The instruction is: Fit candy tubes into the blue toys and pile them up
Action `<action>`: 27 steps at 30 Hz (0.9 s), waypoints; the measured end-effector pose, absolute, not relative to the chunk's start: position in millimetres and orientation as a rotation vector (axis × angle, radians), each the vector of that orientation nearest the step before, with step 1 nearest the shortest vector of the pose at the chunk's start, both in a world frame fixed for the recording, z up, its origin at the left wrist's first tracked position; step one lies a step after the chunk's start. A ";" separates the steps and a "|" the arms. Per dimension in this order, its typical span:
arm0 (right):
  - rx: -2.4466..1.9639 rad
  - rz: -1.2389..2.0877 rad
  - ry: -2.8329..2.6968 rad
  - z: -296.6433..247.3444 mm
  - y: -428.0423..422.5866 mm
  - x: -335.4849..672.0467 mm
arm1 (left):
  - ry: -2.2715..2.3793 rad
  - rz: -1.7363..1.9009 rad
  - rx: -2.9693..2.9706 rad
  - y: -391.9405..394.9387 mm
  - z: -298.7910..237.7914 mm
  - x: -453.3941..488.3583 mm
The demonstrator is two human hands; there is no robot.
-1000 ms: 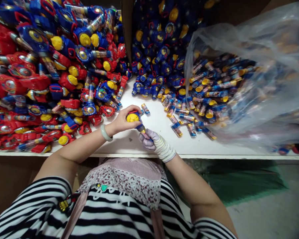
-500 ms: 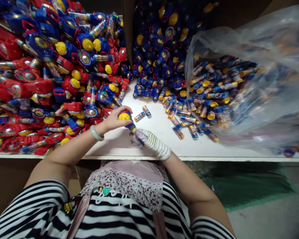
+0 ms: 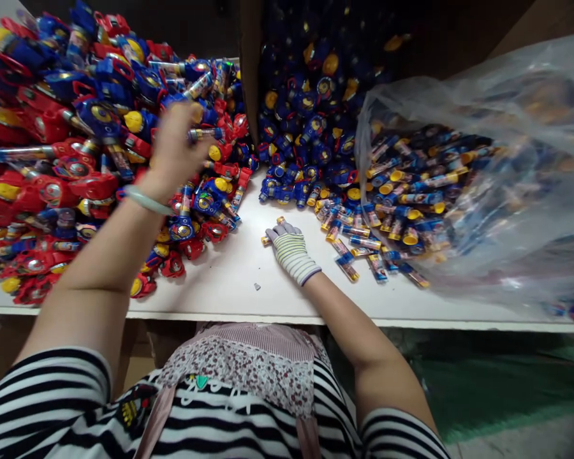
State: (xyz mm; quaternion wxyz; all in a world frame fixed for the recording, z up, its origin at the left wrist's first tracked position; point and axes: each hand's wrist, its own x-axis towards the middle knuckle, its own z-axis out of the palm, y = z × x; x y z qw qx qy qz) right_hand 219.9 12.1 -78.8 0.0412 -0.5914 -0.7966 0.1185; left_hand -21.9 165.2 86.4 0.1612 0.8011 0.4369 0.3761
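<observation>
Left hand point(image 3: 175, 150) is raised over the toy pile point(image 3: 76, 166); motion blur hides its fingers, so grip cannot be told. Gloved right hand point(image 3: 291, 250) rests on the table point(image 3: 229, 280), fingers closed on a small tube point(image 3: 266, 239).

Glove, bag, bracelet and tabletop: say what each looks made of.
Glove: knitted fabric, by its ribbed striped cuff; the fingers look coated. Bag: thin clear plastic film, glossy and creased, contents showing through. Bracelet: smooth pale ring, perhaps jade or plastic. Tabletop: flat white board, matt, probably laminate or painted.
</observation>
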 end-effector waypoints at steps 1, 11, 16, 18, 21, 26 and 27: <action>-1.816 0.357 -2.450 -79.9 12.5 220.3 | 1.122 0.870 2.488 158.4 57.6 11.5; -1.887 0.425 -2.175 -81.1 -31.1 265.1 | 1.012 0.128 2.778 141.4 -48.9 129.7; -1.838 0.667 -1.782 -77.7 -43.7 275.2 | 1.016 0.720 1.700 104.7 -45.5 82.5; -1.819 0.693 -1.774 -71.7 -43.0 268.4 | 0.926 0.764 1.292 83.7 -44.9 69.7; -1.831 0.648 -1.902 -57.3 -42.6 254.4 | 0.849 0.764 1.135 58.4 -44.2 59.7; -1.902 0.571 -2.123 -33.1 -50.6 245.0 | 1.005 0.844 1.261 45.3 -35.3 58.3; -1.921 0.554 -2.139 -30.0 -51.9 245.5 | 1.012 0.842 1.262 44.6 -32.5 59.2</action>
